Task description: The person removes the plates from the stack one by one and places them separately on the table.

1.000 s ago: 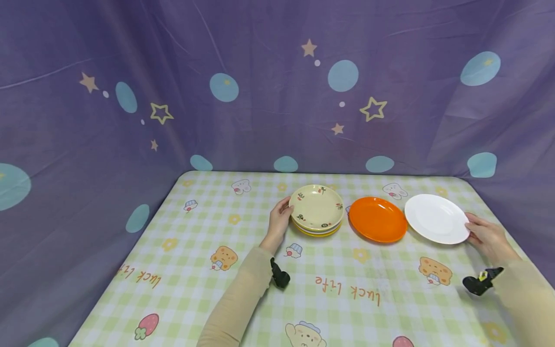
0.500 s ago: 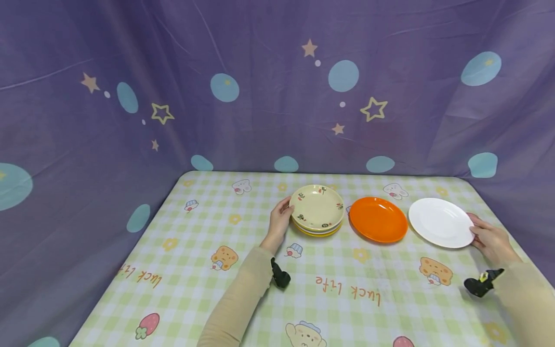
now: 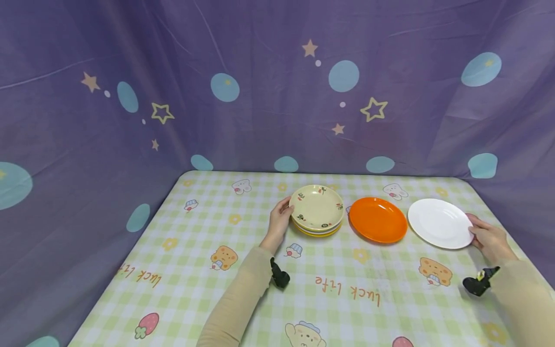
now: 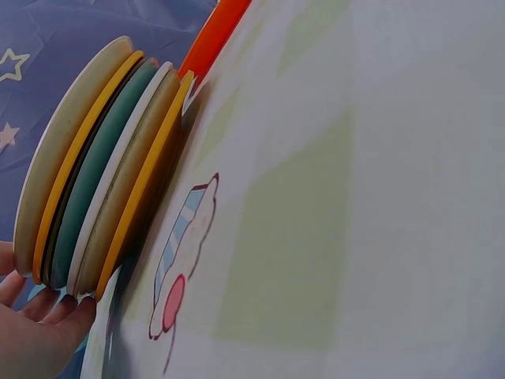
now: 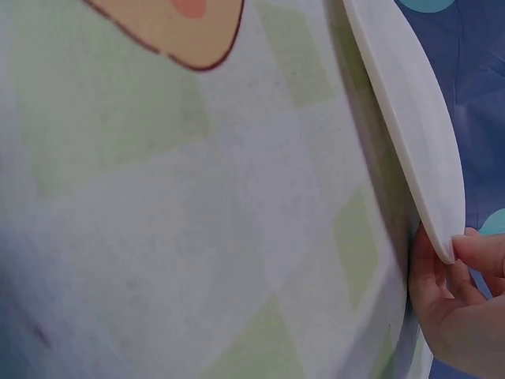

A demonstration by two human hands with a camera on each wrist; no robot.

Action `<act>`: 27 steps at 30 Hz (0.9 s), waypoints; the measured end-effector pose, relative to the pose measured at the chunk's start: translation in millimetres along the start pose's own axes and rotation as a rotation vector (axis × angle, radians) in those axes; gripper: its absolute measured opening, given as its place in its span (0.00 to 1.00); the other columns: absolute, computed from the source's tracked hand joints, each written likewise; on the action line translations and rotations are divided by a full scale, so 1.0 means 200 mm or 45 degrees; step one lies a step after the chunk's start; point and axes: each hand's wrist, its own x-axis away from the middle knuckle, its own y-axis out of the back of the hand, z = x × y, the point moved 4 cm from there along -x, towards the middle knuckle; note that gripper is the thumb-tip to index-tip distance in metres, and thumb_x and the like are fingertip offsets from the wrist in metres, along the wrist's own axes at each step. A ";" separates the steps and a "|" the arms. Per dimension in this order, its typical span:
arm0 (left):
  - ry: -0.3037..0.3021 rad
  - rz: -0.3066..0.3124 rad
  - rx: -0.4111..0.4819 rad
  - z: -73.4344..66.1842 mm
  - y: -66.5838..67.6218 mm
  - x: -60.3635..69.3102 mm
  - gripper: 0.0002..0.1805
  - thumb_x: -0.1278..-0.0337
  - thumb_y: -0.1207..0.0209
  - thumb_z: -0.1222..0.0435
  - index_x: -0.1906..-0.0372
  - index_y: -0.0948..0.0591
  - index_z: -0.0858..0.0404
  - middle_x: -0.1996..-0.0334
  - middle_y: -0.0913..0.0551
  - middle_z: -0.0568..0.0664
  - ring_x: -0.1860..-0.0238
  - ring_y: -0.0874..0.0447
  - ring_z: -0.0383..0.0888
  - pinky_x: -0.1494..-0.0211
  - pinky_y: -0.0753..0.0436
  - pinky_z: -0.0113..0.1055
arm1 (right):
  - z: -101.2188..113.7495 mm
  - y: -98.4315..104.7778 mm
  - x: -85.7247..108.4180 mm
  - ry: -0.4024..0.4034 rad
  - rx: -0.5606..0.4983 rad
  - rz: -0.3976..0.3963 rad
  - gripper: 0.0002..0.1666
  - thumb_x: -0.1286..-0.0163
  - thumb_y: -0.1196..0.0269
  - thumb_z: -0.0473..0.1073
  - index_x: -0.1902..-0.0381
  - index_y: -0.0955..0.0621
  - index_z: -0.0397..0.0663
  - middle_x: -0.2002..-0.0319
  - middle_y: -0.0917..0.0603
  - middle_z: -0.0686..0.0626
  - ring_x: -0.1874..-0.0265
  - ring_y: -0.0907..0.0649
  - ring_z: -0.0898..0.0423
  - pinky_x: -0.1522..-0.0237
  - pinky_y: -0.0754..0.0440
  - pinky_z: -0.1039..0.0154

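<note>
In the head view, my left hand [image 3: 279,221] holds the near left side of a stack of plates [image 3: 316,207]. A cream plate with small printed motifs tops it. Seen from the left wrist, the stack has yellow, green, white and tan rims [image 4: 118,181], and my fingers [image 4: 59,308] lie bent along them. My right hand [image 3: 490,236] pinches the right rim of a white plate [image 3: 440,223]. In the right wrist view, the thumb is on top of that plate [image 5: 418,126] and fingers are below. Whether the plate rests fully on the table cannot be told.
Between the stack and the white plate lies an orange plate [image 3: 377,220]. All stand toward the back of a table with a green checked cloth [image 3: 338,323]. Behind it hangs a purple curtain [image 3: 269,120] with stars.
The white plate, in my right hand, has shifted right and slightly nearer, leaving a small gap to the orange plate. In the last half second it barely moves. My left hand stays on the stack.
</note>
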 end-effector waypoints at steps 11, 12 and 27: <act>-0.002 -0.001 0.005 0.00 0.00 0.00 0.21 0.43 0.49 0.67 0.42 0.31 0.60 0.44 0.29 0.52 0.44 0.31 0.45 0.42 0.29 0.31 | 0.02 -0.01 -0.01 -0.103 0.170 -0.139 0.35 0.36 0.53 0.30 0.35 0.53 0.47 0.34 0.56 0.52 0.83 0.29 0.78 0.81 0.25 0.78; -0.003 -0.002 0.003 0.00 0.00 0.00 0.21 0.43 0.49 0.67 0.42 0.31 0.60 0.44 0.29 0.52 0.44 0.31 0.45 0.42 0.29 0.31 | 0.02 -0.01 -0.01 -0.106 0.200 -0.154 0.35 0.36 0.53 0.30 0.35 0.53 0.46 0.34 0.56 0.51 0.83 0.30 0.78 0.82 0.25 0.78; 0.003 0.010 -0.005 0.01 0.00 0.00 0.22 0.42 0.49 0.66 0.41 0.31 0.59 0.43 0.30 0.52 0.43 0.32 0.45 0.41 0.30 0.32 | 0.04 0.01 -0.01 0.161 0.687 -0.188 0.32 0.39 0.48 0.35 0.37 0.42 0.38 0.38 0.36 0.49 0.56 0.29 0.71 0.80 0.27 0.81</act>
